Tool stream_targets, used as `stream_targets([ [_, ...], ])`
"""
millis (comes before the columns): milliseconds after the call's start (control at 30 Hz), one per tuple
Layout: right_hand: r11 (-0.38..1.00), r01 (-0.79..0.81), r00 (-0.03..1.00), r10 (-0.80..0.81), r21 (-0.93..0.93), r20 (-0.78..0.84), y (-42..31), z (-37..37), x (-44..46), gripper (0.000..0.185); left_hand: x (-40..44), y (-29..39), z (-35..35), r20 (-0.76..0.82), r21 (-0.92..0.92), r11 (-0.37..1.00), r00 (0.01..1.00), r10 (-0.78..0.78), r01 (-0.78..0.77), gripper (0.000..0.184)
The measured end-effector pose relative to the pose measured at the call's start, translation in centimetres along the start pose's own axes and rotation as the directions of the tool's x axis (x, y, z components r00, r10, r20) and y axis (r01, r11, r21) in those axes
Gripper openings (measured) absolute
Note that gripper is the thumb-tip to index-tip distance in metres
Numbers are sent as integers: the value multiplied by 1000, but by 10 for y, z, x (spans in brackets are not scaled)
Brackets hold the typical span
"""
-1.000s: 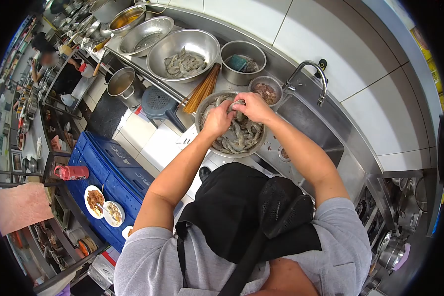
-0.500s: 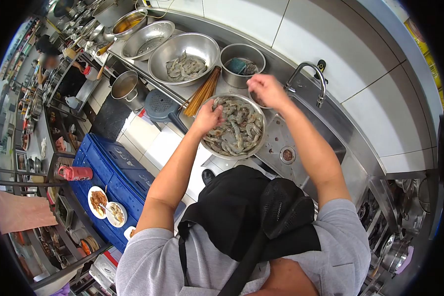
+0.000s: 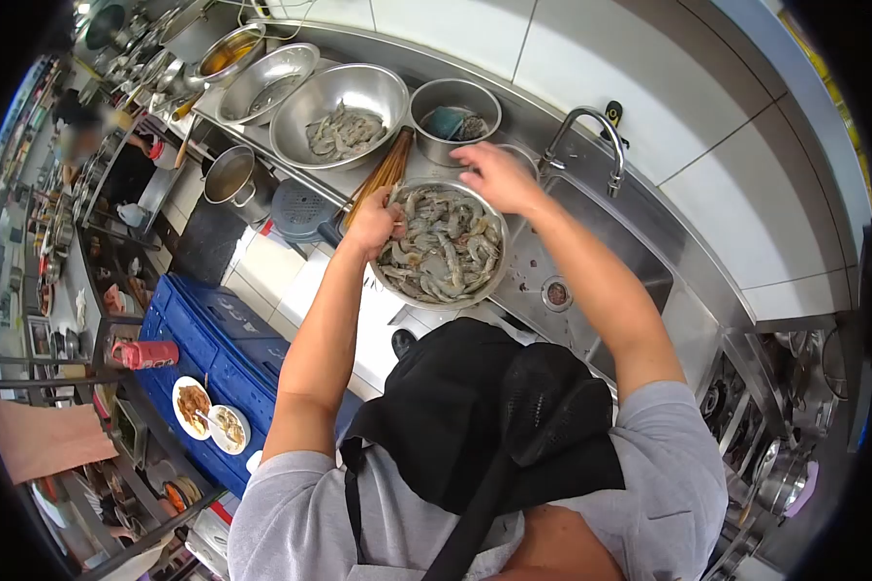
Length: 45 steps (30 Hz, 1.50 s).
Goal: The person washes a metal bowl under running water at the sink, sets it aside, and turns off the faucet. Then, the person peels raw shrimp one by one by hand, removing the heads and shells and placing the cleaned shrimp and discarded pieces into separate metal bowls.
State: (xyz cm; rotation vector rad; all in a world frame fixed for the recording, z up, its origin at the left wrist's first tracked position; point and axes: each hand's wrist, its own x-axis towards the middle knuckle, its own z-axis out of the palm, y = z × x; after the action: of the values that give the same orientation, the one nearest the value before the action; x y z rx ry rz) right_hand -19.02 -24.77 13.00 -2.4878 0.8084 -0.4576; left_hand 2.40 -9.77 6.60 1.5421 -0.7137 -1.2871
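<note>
A metal bowl full of grey raw shrimp [image 3: 446, 247] sits at the sink's left edge. My left hand [image 3: 376, 225] is closed at the bowl's left rim, its fingers around a shrimp that is partly hidden. My right hand [image 3: 497, 177] is over the bowl's upper right rim, fingers apart, with nothing visible in them. Behind it, the small metal bowl [image 3: 525, 158] is mostly covered by the hand. A bundle of thin wooden sticks [image 3: 388, 172] leans beside the shrimp bowl, close to my left hand.
A large bowl with more shrimp [image 3: 344, 131] and a pot with a green scrubber [image 3: 446, 121] stand behind. The faucet [image 3: 591, 121] rises over the sink [image 3: 601, 281] at right. Two plates of food lie on a blue container [image 3: 252, 387] at left. Another person stands far left.
Both hands were together over the shrimp, then parted. My left hand has moved to the bowl's left rim, while my right went up to the small bowl and has come back slightly.
</note>
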Motion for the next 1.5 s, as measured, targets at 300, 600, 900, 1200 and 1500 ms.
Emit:
stream_targets([
  [300, 964, 80, 997, -78, 252, -19, -37, 19, 0, 29, -12, 12, 20, -49, 39, 981, 981, 190, -188, 34],
  [600, 944, -150, 987, 127, 295, 97, -39, 29, 4, 30, -14, 6, 26, -110, 159, 947, 948, 299, -280, 25],
  [900, 964, -83, 996, 73, 252, 50, -34, 49, -2, 28, -18, 4, 27, -76, 199, 921, 932, 355, -334, 23],
  [1200, 905, -169, 981, 117, 389, 155, -40, 55, -10, 22, -21, 0, 28, -52, 152, 932, 939, 341, -330, 21],
  [1500, 810, -186, 982, 150, 556, 110, -39, 60, -11, 20, -29, 10, 28, -91, 173, 924, 929, 360, -341, 22],
])
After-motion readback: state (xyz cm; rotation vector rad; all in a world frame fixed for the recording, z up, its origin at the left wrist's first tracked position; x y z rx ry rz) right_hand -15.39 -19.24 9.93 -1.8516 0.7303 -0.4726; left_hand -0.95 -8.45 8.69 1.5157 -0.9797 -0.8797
